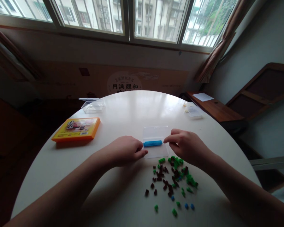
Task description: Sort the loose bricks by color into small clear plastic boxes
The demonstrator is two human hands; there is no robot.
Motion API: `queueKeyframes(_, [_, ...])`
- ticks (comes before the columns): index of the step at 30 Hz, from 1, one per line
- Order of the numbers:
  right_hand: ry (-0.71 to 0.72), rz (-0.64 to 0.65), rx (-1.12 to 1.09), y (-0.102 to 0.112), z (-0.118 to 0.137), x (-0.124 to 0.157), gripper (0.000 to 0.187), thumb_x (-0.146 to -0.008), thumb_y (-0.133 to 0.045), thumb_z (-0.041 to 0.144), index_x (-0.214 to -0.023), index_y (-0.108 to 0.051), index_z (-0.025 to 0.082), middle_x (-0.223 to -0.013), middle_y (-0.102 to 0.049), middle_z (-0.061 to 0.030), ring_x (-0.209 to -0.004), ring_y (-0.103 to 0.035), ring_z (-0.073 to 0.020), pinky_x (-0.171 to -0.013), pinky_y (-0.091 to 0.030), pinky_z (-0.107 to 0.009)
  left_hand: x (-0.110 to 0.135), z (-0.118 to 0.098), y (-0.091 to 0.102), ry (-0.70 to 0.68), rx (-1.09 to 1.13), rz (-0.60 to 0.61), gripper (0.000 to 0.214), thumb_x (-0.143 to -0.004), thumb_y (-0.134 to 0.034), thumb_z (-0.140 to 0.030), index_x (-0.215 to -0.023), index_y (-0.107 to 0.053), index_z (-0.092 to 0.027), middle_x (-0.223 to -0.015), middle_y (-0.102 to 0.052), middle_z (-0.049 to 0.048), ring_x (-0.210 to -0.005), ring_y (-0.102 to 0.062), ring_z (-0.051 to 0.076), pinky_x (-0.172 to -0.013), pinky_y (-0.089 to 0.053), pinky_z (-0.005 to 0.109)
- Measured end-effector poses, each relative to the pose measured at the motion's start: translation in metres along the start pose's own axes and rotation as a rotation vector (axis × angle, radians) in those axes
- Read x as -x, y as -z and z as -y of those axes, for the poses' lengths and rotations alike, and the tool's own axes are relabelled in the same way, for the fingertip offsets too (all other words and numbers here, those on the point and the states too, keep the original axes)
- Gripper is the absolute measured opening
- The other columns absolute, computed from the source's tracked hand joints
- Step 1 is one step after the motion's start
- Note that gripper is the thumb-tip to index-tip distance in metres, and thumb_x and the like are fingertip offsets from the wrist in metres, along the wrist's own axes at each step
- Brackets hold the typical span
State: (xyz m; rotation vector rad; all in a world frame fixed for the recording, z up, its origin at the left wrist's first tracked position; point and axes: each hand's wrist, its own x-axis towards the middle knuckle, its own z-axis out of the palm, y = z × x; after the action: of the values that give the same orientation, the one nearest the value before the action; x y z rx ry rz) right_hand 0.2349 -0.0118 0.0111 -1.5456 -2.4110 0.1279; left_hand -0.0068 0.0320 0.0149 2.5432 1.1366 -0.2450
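Note:
An opened clear plastic case [156, 153] lies flat on the white table. Across it rests a long blue studded brick strip [152, 143]. My left hand [129, 150] is at the case's left edge, fingers curled and thumb over the plastic, apparently gripping the edge. Its fingertips are close to the strip's left end; whether they touch it is unclear. My right hand [186, 143] hovers right of the strip, index finger stretched toward its right end, thumb apart, nothing visible in it. Below lie several loose small bricks, green [162, 160], brown [147, 192] and blue [186, 206].
An orange-edged yellow box [77, 128] sits on the round white table [123, 110] at left. Behind it stands a clear container [92, 107] with its lid up. Another clear case [193, 112] lies at the far right. A brown wooden desk [215, 108] is beyond the table.

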Motion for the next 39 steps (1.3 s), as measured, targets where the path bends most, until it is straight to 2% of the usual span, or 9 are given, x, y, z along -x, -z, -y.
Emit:
queueKeyframes(2, [0.064, 0.022, -0.055, 0.009, -0.003, 0.006, 0.029, -0.087, -0.053, 0.014, -0.098, -0.076, 0.027, -0.089, -0.067, -0.0013, -0.07, -0.059, -0.0116, -0.065, -0.039, -0.025, -0.001, 0.0, 0.0, -0.006, -0.001, 0.004, 0.049, -0.092, -0.037, -0.055, -0.074, -0.067, -0.02, -0.072, -0.068, 0.0071, -0.06, -0.054, 0.019, -0.054, -0.033, 0.03])
queueKeyframes(5, [0.216, 0.153, -0.13, 0.027, -0.006, 0.016, 0.026, -0.087, -0.056, 0.017, -0.103, -0.074, 0.027, -0.09, -0.068, -0.0016, -0.072, -0.06, -0.0118, -0.066, -0.038, -0.025, -0.002, 0.0, 0.002, -0.003, 0.003, 0.029, 0.053, -0.093, -0.034, -0.057, -0.073, -0.066, -0.02, -0.072, -0.067, 0.0073, -0.06, -0.055, 0.019, -0.055, -0.033, 0.03])
queueKeyframes(7, [0.275, 0.234, -0.154, 0.039, -0.004, 0.022, 0.024, -0.088, -0.057, 0.019, -0.1, -0.074, 0.029, -0.087, -0.068, 0.0007, -0.072, -0.059, -0.0115, -0.066, -0.037, -0.025, -0.002, 0.0, 0.003, 0.002, 0.005, 0.044, 0.055, -0.093, -0.032, -0.058, -0.073, -0.065, -0.02, -0.072, -0.067, 0.0074, -0.061, -0.055, 0.019, -0.055, -0.033, 0.029])
queueKeyframes(11, [0.313, 0.406, -0.208, 0.054, 0.001, 0.032, 0.025, -0.083, -0.059, 0.015, -0.092, -0.075, 0.032, -0.083, -0.069, 0.0043, -0.072, -0.06, -0.0102, -0.067, -0.038, -0.023, -0.003, 0.001, 0.004, 0.015, 0.013, 0.053, 0.055, -0.093, -0.031, -0.06, -0.072, -0.064, -0.02, -0.075, -0.068, 0.0077, -0.064, -0.057, 0.02, -0.056, -0.035, 0.029])
queueKeyframes(17, [0.328, 0.558, -0.132, 0.055, 0.006, 0.041, 0.024, -0.072, -0.062, 0.011, -0.078, -0.075, 0.03, -0.079, -0.071, 0.0055, -0.07, -0.06, -0.0126, -0.065, -0.039, -0.024, -0.004, 0.003, 0.004, 0.025, 0.005, 0.062, 0.055, -0.093, -0.031, -0.06, -0.072, -0.064, -0.02, -0.078, -0.069, 0.008, -0.065, -0.057, 0.02, -0.057, -0.035, 0.029])
queueKeyframes(21, [0.376, 0.569, -0.117, 0.052, 0.01, 0.047, 0.026, -0.071, -0.065, 0.013, -0.086, -0.076, 0.031, -0.083, -0.073, 0.0049, -0.073, -0.061, -0.0141, -0.065, -0.038, -0.025, -0.005, 0.003, 0.004, 0.031, 0.0, 0.067, 0.055, -0.092, -0.031, -0.061, -0.072, -0.062, -0.02, -0.076, -0.068, 0.0072, -0.065, -0.056, 0.02, -0.057, -0.034, 0.029])
queueKeyframes(29, [0.43, 0.564, 0.006, 0.048, 0.019, 0.052, 0.017, -0.071, -0.062, 0.01, -0.063, -0.07, 0.024, -0.063, -0.066, 0.0021, -0.053, -0.048, -0.0122, -0.054, -0.029, -0.029, -0.005, 0.002, 0.004, 0.039, -0.019, 0.056, 0.055, -0.092, -0.031, -0.061, -0.07, -0.061, -0.02, -0.075, -0.068, 0.0072, -0.064, -0.056, 0.02, -0.057, -0.034, 0.029])
queueKeyframes(39, [0.474, 0.551, 0.118, 0.039, 0.025, 0.056, 0.013, -0.068, -0.064, 0.011, -0.059, -0.065, 0.021, -0.058, -0.064, -0.001, -0.048, -0.043, -0.0121, -0.049, -0.024, -0.029, -0.005, 0.004, 0.003, 0.035, -0.014, 0.057, 0.053, -0.092, -0.033, -0.061, -0.069, -0.059, -0.021, -0.072, -0.066, 0.0055, -0.062, -0.055, 0.019, -0.056, -0.034, 0.029])
